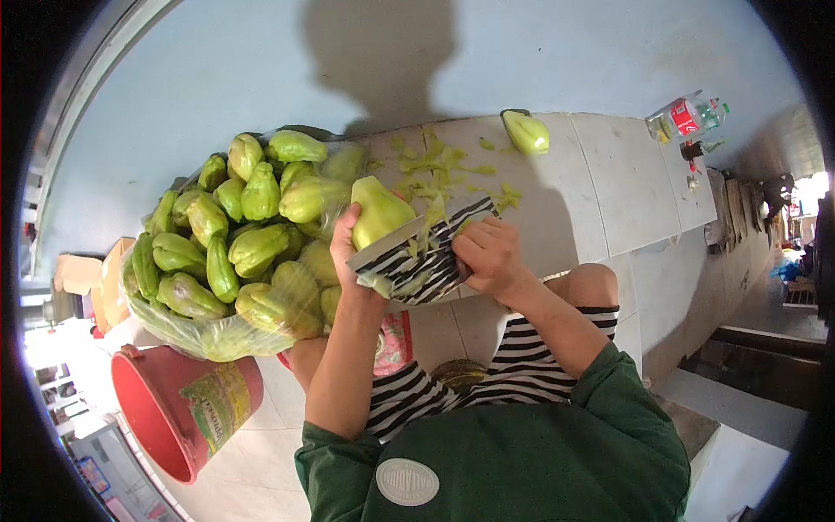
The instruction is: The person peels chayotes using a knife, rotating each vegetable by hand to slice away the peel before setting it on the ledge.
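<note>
My left hand (pixel 346 252) is closed around a pale green peeled chayote (pixel 378 211), with a black-and-white striped cloth (pixel 413 274) just below and beside it. Bits of green peel lie on the cloth. My right hand (pixel 490 257) is closed at the cloth's right side; what its fingers grip is too hidden to name. Green peel scraps (pixel 435 165) are scattered over the tiled ledge (pixel 539 196) beyond my hands. Many unpeeled chayotes (pixel 261 191) fill a clear plastic bag (pixel 217 335) on the left.
One chayote (pixel 527 133) rests near the wall. A plastic bottle (pixel 687 118) and a small dark bottle (pixel 693 150) stand at the ledge's right end. A red bucket (pixel 156 409) is on the floor at lower left, below a cardboard box (pixel 113 283).
</note>
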The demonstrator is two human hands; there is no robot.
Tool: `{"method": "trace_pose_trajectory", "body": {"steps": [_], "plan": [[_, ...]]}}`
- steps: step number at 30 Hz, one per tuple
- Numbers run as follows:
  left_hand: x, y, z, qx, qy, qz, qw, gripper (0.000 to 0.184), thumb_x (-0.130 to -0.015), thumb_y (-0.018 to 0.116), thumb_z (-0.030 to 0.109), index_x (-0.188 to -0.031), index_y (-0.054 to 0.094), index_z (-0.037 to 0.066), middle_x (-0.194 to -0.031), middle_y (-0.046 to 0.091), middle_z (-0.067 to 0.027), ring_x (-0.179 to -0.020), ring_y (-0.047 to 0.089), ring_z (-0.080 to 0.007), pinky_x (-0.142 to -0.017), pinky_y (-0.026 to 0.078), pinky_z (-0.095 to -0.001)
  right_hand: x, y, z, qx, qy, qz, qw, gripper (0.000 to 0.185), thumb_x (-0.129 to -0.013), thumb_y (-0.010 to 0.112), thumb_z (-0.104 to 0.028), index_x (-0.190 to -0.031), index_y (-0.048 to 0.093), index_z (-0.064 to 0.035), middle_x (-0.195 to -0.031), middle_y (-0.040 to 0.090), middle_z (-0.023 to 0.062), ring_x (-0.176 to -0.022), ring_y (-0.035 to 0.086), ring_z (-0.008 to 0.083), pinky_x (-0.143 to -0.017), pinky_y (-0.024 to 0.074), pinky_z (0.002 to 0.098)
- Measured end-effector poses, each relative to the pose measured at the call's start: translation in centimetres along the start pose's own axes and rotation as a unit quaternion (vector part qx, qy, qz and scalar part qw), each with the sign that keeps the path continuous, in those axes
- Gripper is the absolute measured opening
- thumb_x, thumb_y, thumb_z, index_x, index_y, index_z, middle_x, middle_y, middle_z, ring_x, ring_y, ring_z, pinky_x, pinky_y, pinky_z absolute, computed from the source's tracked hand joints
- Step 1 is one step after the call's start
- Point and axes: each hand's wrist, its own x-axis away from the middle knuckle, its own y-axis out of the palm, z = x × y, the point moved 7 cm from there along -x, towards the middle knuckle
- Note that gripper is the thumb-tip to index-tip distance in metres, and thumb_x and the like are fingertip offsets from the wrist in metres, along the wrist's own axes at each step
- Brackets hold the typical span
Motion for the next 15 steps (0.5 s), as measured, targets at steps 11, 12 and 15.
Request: {"method": "trace_pose_trajectory", "body": {"steps": [11,12,15], "plan": [[0.8,0.5,0.2,-0.035,0.039,0.063,0.997,0.050,-0.088,0.052,0.037,-0.120,0.054,0.000,-0.106,0.063,-0.0212,-0.095,0.061,-0.0334,-0.087,0.050,-0.0432,0.2,0.3,0.8,0.021,0.046,-0.020,0.999,0.021,-0.057,0.066,-0.016,-0.069,0.050,-0.0092,-0.066,0.054,0.0048,-0.062,0.056,0.0245,-0.057,0.0416,0.0351],[0.4,0.0,0.5,-0.016,0.054,0.090,0.994,0.048,-0.088,0.053,0.036,-0.120,0.054,0.001,-0.107,0.063,-0.0193,-0.098,0.061,-0.0328,-0.090,0.049,-0.0433,0.4,0.3,1.4,0.021,0.046,-0.020,0.999,0.021,-0.057,0.066,-0.016,-0.069,0.050,-0.0092,-0.066,0.054,0.0048,-0.062,0.056,0.0245,-0.057,0.0416,0.0351],[0.7,0.6,1.0,-0.031,0.054,0.061,0.996,0.047,-0.088,0.054,0.036,-0.121,0.054,0.002,-0.109,0.063,-0.0186,-0.100,0.060,-0.0327,-0.093,0.047,-0.0437,0.3,0.4,3.1,0.004,0.100,-0.041,0.994,0.022,-0.056,0.066,-0.014,-0.069,0.050,-0.0093,-0.064,0.053,0.0057,-0.061,0.056,0.0266,-0.056,0.0421,0.0366]]}}
